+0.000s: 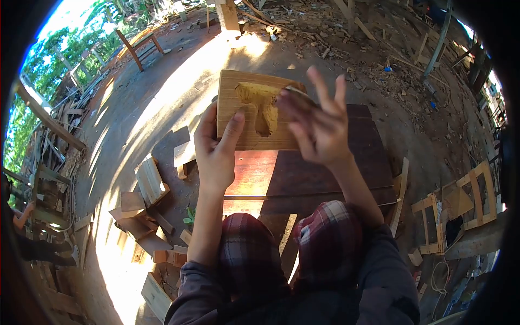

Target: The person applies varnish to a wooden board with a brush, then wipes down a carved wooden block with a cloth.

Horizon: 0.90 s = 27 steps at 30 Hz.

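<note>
Carved wooden block [261,110] is held up in front of the person, above the far part of a dark red-brown tabletop [303,176]. Its broad face, turned toward the wearer, carries a rough T-shaped recess [265,116], yellower than the surrounding wood.

Of the two hands, the left hand [216,154] grips the block at its left side and lower left corner, thumb pressed flat on the face just beside the recess. The right hand [319,122] is at the block's right side, two fingers raised and spread apart; its nearer part is dark and blurred over the face, so I cannot tell whether it holds anything or touches the wood.

A patch of sun falls on the left part of the tabletop. Below it show two knees in plaid cloth [249,246]. Offcuts of wood [151,179] lie on the ground [179,100] to the left, near a small green plant [189,215]. Slatted wooden frames [476,197] stand at the right. At the far left edge, part of another person [24,214] shows.
</note>
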Each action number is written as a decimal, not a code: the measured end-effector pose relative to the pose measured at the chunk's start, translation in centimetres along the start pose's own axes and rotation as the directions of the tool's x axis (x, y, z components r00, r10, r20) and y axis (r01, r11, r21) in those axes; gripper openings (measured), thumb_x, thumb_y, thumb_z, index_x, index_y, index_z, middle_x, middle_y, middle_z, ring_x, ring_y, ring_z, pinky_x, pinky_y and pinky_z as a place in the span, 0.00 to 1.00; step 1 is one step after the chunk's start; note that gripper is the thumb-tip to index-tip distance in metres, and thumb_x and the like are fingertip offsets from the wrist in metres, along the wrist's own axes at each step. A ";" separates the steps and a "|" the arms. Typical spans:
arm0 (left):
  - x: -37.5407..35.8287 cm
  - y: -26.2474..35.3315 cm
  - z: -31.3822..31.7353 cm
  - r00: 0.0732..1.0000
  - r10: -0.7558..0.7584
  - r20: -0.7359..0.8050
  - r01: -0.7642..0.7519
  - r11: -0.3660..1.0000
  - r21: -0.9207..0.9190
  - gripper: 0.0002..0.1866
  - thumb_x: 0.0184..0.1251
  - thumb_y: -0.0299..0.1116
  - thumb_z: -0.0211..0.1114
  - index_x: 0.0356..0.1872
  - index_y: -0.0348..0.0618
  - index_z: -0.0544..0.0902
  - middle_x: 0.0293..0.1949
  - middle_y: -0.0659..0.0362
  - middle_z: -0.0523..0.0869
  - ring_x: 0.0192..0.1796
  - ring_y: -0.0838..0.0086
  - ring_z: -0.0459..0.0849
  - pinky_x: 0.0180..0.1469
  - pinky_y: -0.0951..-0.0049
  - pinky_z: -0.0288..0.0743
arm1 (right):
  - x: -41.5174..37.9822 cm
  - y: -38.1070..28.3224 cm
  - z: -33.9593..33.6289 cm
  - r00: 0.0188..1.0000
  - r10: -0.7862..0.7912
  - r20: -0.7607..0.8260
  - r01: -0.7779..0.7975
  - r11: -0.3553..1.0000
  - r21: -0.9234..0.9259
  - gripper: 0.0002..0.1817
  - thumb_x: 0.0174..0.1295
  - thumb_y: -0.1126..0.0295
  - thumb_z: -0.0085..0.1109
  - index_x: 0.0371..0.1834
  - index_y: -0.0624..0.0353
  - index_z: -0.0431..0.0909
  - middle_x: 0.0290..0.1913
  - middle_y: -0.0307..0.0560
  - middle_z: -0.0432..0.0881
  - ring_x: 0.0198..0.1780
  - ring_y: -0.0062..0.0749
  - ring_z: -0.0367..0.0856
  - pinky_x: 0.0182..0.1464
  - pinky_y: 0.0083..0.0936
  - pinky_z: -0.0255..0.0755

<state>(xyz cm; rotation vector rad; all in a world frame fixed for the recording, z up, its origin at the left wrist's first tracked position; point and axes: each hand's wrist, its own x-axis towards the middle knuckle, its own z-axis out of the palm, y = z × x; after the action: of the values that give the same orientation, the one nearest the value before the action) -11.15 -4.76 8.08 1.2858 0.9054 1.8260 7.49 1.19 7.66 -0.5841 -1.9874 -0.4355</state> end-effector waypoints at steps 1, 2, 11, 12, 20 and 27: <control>-0.1 0.1 0.2 1.000 -0.013 -0.003 0.013 0.999 -0.030 0.16 0.69 0.30 0.62 0.54 0.33 0.75 0.44 0.59 0.84 0.44 0.81 0.81 0.46 0.80 0.75 | 0.1 0.6 -0.4 1.000 -0.017 -0.013 0.018 1.000 0.019 0.17 0.65 0.58 0.51 0.50 0.52 0.84 0.53 0.37 0.83 0.69 0.45 0.66 0.75 0.47 0.27; -0.3 0.1 0.3 1.000 -0.010 -0.010 0.009 1.000 -0.028 0.16 0.69 0.30 0.62 0.54 0.33 0.75 0.44 0.59 0.84 0.44 0.81 0.81 0.47 0.80 0.75 | -0.3 0.2 -0.3 1.000 -0.016 0.004 0.016 0.997 0.079 0.17 0.65 0.58 0.51 0.50 0.52 0.84 0.53 0.37 0.83 0.70 0.45 0.65 0.75 0.48 0.27; -0.2 -0.3 0.1 1.000 0.027 -0.011 -0.026 1.000 0.012 0.16 0.69 0.30 0.62 0.54 0.32 0.75 0.45 0.58 0.83 0.46 0.81 0.80 0.49 0.79 0.74 | -1.1 -0.3 0.8 0.999 0.049 -0.016 -0.048 0.997 0.062 0.18 0.67 0.54 0.50 0.52 0.49 0.82 0.54 0.37 0.83 0.72 0.42 0.63 0.75 0.49 0.27; -0.2 -0.4 0.3 0.999 0.022 -0.023 -0.022 1.000 0.014 0.16 0.69 0.30 0.62 0.54 0.32 0.75 0.45 0.58 0.83 0.46 0.81 0.80 0.49 0.79 0.73 | -1.4 -0.3 0.9 0.998 0.061 -0.025 -0.058 0.993 0.100 0.18 0.67 0.54 0.50 0.51 0.49 0.83 0.53 0.38 0.83 0.71 0.42 0.63 0.75 0.50 0.28; -0.1 -0.5 0.3 0.998 0.039 -0.055 -0.038 0.999 0.019 0.18 0.68 0.30 0.62 0.55 0.32 0.75 0.46 0.58 0.83 0.47 0.80 0.80 0.50 0.79 0.73 | -0.6 -0.9 0.6 0.995 0.101 -0.006 -0.100 0.990 0.100 0.17 0.66 0.57 0.52 0.49 0.52 0.84 0.51 0.39 0.85 0.71 0.43 0.64 0.75 0.51 0.33; 0.1 -0.7 0.0 0.996 0.064 -0.067 -0.059 0.996 0.072 0.18 0.68 0.30 0.62 0.55 0.32 0.75 0.46 0.57 0.83 0.45 0.80 0.81 0.49 0.79 0.74 | -0.1 -0.8 0.4 0.996 0.091 0.013 -0.090 0.994 -0.056 0.18 0.64 0.55 0.56 0.49 0.51 0.84 0.51 0.40 0.84 0.71 0.45 0.63 0.74 0.53 0.37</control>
<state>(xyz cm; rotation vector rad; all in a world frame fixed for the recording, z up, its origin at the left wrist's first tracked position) -11.06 -4.33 7.49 1.3138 0.9851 1.9114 6.81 0.72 7.33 -0.7114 -1.9605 -0.4323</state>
